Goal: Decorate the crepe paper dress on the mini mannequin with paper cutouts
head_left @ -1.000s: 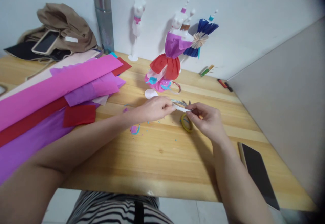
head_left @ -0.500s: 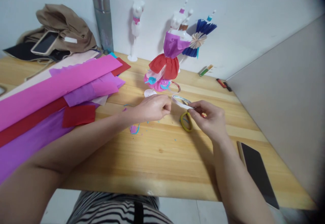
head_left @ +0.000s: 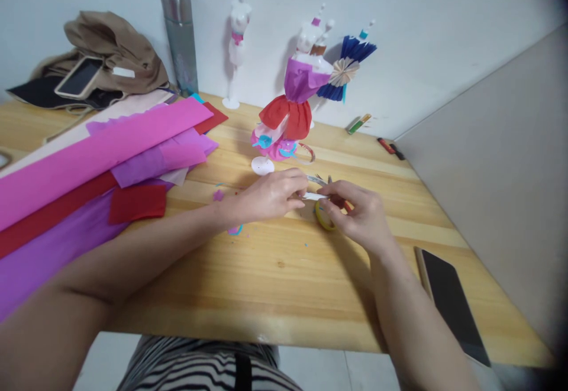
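Working bare-handed over a wooden table (head_left: pixel 266 296), rn holding a white strip (head_left: pixel 315 197) approx mid-table, in the gap btwn both hands. Pinching its R end w/ the right hand (head_left: pixel 358 209), pressing thumb and index close together. Touching the L end w/ the left hand (head_left: pixel 274 194), bending thumb and index narrowly around it, tho not being able to tell how firmly. Also spotting a curved band (head_left: pixel 316 180) arching just behind the strip; not being able to tell if joined to it.

Spotting a yellow loop (head_left: pixel 318 217) lying right below, partly hiding under the R fingers. Seeing a few pink + blue paper scraps (head_left: pixel 235 230) lying near the L wrist, nearer the table edge than a small pink scrap (head_left: pixel 218 195).

Further back, seeing a dressed mini mannequin (head_left: pixel 290 113) standing in purple, red & pink paper, w/ a bare white one (head_left: pixel 238 36) standing off to the L. Behind, also showing a navy pleated piece (head_left: pixel 355 51) w/ a cream rosette (head_left: pixel 344 72).

On the L side, piling up long paper sheets (head_left: pixel 102 151) in pink, purple, red etc., w/ a grey bottle (head_left: pixel 183 54) standing behind. Near the R arm, seeing a dark phone-like slab (head_left: pixel 455 305) lying flat.
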Action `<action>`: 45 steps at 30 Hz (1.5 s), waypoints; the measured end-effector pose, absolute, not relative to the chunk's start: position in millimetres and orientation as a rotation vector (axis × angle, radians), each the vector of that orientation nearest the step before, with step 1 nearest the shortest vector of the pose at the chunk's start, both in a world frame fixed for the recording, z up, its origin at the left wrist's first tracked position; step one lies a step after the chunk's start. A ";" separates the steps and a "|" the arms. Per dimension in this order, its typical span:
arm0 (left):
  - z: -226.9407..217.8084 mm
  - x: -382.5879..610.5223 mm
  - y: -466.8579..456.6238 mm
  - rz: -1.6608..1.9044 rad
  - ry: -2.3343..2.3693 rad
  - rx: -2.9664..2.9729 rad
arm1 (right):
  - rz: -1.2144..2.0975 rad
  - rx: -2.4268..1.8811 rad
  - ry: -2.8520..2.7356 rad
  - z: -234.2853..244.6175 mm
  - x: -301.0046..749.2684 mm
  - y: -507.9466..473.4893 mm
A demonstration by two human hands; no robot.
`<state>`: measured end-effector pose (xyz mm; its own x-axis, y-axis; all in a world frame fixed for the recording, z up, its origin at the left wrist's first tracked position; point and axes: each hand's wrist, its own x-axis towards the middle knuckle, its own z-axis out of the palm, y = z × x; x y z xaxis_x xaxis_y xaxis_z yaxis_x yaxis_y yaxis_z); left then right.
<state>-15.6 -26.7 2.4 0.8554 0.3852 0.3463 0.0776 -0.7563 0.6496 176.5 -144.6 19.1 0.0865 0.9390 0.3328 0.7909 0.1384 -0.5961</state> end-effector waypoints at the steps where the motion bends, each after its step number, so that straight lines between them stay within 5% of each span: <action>1: 2.8 -16.0 -27.7 0.627 0.324 2.408 | 0.271 -1.668 -1.736 19.0 175.9 -144.6; 15: 6.3 -7.8 -28.1 0.414 0.495 1.372 | 0.667 -1.276 -1.293 13.9 201.2 -143.5; 22: -0.7 -6.1 -37.0 0.414 0.422 1.084 | 0.608 -1.160 -1.092 11.9 233.0 -141.5; 28: -9.1 -3.2 -34.0 0.480 0.367 1.084 | 0.591 -2.372 -1.364 6.4 254.6 -138.7; 35: -11.5 -0.4 -36.0 0.473 0.341 1.124 | 0.393 -2.660 -1.524 -7.3 231.3 -127.3; 40: -10.8 -0.6 -34.2 0.463 0.367 1.128 | 0.778 -2.244 -1.140 -2.7 254.6 -135.0; 45: -9.1 -1.0 -31.5 0.470 0.424 1.150 | 0.749 -1.484 -0.988 17.8 265.0 -143.3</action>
<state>-1.0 -31.5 -9.1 0.8266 0.5572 -0.0790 -0.1354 0.3331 0.9331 265.0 -143.3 17.8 0.4432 0.8933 0.0749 0.1692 -0.0013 -0.9856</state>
